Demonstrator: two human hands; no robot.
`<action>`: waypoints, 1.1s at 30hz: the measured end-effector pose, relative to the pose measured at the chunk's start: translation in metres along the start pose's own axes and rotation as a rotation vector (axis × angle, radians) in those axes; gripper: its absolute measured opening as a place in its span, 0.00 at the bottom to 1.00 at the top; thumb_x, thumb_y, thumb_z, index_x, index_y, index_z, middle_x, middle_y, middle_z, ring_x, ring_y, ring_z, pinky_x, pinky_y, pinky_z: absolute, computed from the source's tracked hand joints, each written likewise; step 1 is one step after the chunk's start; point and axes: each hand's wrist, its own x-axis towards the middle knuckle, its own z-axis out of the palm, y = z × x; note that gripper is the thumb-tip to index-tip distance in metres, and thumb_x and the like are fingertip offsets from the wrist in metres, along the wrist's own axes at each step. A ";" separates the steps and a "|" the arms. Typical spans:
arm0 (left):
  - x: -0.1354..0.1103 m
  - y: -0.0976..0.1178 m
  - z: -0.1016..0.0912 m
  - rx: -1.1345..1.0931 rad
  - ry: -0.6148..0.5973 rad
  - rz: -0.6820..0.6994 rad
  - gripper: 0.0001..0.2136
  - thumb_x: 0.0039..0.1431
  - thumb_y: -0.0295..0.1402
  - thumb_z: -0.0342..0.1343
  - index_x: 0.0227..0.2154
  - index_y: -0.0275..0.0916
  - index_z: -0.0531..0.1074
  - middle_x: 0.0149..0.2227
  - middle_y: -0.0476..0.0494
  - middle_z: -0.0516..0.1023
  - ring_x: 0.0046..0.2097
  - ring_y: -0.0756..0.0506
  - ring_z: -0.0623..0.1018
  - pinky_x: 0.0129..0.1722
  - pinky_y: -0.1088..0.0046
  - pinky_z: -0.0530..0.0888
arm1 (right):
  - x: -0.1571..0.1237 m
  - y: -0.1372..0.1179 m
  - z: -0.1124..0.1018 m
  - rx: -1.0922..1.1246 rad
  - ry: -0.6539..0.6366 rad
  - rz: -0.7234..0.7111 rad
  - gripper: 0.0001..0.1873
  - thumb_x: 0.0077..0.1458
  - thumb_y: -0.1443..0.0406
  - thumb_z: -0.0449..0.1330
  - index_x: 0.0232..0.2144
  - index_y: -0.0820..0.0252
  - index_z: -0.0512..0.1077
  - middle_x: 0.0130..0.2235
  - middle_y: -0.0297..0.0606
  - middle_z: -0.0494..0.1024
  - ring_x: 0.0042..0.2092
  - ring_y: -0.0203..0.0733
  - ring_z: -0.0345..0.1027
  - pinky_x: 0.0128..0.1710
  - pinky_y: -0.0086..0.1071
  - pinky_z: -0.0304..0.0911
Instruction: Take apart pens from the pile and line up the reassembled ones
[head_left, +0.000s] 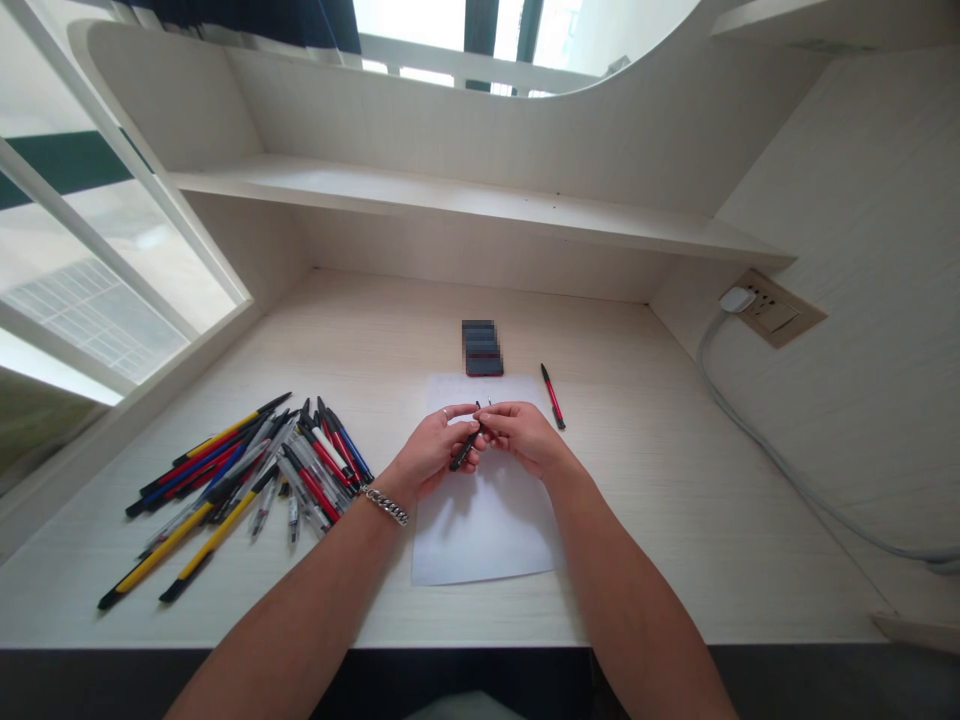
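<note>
Over a white sheet of paper (487, 540) my two hands meet in the middle of the desk. My left hand (437, 448) is closed around a black pen part (463, 453), which slants down to the left. The fingertips of my right hand (525, 435) are pinched together at the upper end of that part. A thin, pale tip (490, 401) pokes up by the right fingers; what it belongs to is hidden. Right of the paper lies a red and black pen (553, 396).
Many pens in a heap (247, 470), red, blue, yellow, white and clear, lie left of my left forearm. Behind the paper is a dark, pixelated phone-like object (482, 348). A shelf (480, 208) spans the back. A cable (757, 435) runs from the wall socket (776, 308) at right.
</note>
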 end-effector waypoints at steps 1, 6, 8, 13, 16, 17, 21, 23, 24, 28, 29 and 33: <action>0.000 0.000 0.000 0.006 -0.005 -0.001 0.24 0.55 0.32 0.60 0.53 0.35 0.62 0.27 0.45 0.76 0.23 0.51 0.73 0.22 0.75 0.71 | 0.001 0.001 -0.002 -0.013 0.039 -0.017 0.13 0.44 0.60 0.66 0.30 0.64 0.76 0.26 0.36 0.76 0.28 0.34 0.67 0.29 0.28 0.61; 0.001 -0.001 -0.002 0.054 0.013 0.002 0.22 0.55 0.33 0.60 0.52 0.35 0.63 0.31 0.42 0.77 0.26 0.48 0.76 0.28 0.69 0.75 | 0.008 0.003 -0.019 -0.395 0.322 -0.129 0.11 0.49 0.62 0.61 0.35 0.61 0.75 0.30 0.37 0.78 0.28 0.36 0.68 0.30 0.30 0.62; 0.002 -0.002 -0.003 0.069 0.023 0.025 0.19 0.55 0.34 0.60 0.49 0.34 0.66 0.33 0.40 0.77 0.28 0.48 0.77 0.31 0.66 0.76 | 0.009 0.003 -0.025 -0.689 0.417 -0.149 0.08 0.51 0.63 0.59 0.32 0.60 0.76 0.31 0.38 0.79 0.31 0.38 0.70 0.33 0.31 0.62; 0.006 -0.007 -0.005 0.059 0.051 0.077 0.14 0.55 0.34 0.61 0.42 0.32 0.70 0.35 0.36 0.79 0.31 0.47 0.78 0.35 0.67 0.76 | 0.008 0.004 -0.027 -1.122 0.410 -0.201 0.10 0.54 0.66 0.56 0.30 0.57 0.79 0.35 0.40 0.80 0.38 0.42 0.71 0.39 0.32 0.59; 0.006 -0.007 -0.004 0.030 0.058 0.114 0.15 0.53 0.35 0.63 0.41 0.33 0.70 0.35 0.36 0.80 0.36 0.45 0.79 0.40 0.64 0.75 | 0.009 0.005 -0.025 -1.166 0.398 -0.207 0.11 0.55 0.65 0.55 0.31 0.57 0.79 0.35 0.40 0.80 0.38 0.43 0.71 0.38 0.32 0.59; 0.006 -0.007 -0.004 0.023 0.057 0.133 0.15 0.52 0.35 0.63 0.40 0.33 0.70 0.35 0.36 0.80 0.38 0.44 0.79 0.41 0.63 0.75 | 0.009 0.004 -0.024 -1.139 0.414 -0.210 0.11 0.55 0.64 0.55 0.32 0.57 0.79 0.35 0.40 0.80 0.38 0.43 0.71 0.38 0.32 0.59; 0.006 -0.005 -0.003 0.010 0.071 0.226 0.16 0.51 0.37 0.64 0.40 0.34 0.70 0.39 0.36 0.81 0.45 0.43 0.78 0.47 0.63 0.73 | 0.005 0.000 -0.021 -0.851 0.397 -0.263 0.12 0.57 0.60 0.54 0.33 0.58 0.76 0.34 0.37 0.80 0.36 0.39 0.71 0.37 0.31 0.61; 0.007 -0.004 -0.004 0.009 0.090 0.275 0.16 0.50 0.37 0.65 0.39 0.34 0.72 0.42 0.36 0.80 0.45 0.44 0.78 0.48 0.64 0.72 | 0.001 -0.003 -0.017 -0.693 0.286 -0.303 0.11 0.55 0.59 0.57 0.33 0.59 0.75 0.34 0.37 0.79 0.35 0.38 0.71 0.37 0.30 0.63; 0.007 -0.004 -0.004 0.004 0.096 0.299 0.16 0.50 0.37 0.65 0.39 0.34 0.72 0.42 0.36 0.80 0.45 0.44 0.78 0.48 0.65 0.72 | -0.001 -0.004 -0.014 -0.640 0.231 -0.321 0.11 0.54 0.58 0.58 0.33 0.59 0.74 0.34 0.37 0.79 0.36 0.38 0.71 0.37 0.30 0.64; 0.010 -0.005 -0.005 -0.059 0.099 0.363 0.16 0.48 0.36 0.67 0.37 0.33 0.74 0.41 0.38 0.80 0.41 0.44 0.78 0.46 0.64 0.73 | -0.008 -0.005 0.000 -0.608 0.125 -0.356 0.11 0.49 0.59 0.63 0.34 0.59 0.74 0.36 0.37 0.79 0.36 0.38 0.72 0.36 0.31 0.66; 0.010 -0.005 -0.005 -0.078 0.096 0.364 0.16 0.48 0.36 0.67 0.37 0.33 0.74 0.41 0.38 0.80 0.41 0.44 0.78 0.45 0.64 0.73 | -0.008 -0.004 0.002 -0.614 0.120 -0.359 0.11 0.49 0.59 0.64 0.34 0.59 0.74 0.35 0.36 0.79 0.36 0.38 0.72 0.35 0.31 0.66; 0.010 -0.006 -0.005 -0.108 0.087 0.336 0.17 0.47 0.35 0.68 0.38 0.33 0.75 0.41 0.37 0.79 0.42 0.44 0.78 0.45 0.64 0.73 | -0.009 -0.005 0.004 -0.614 0.118 -0.373 0.09 0.50 0.61 0.63 0.35 0.58 0.75 0.36 0.36 0.79 0.36 0.38 0.73 0.35 0.31 0.67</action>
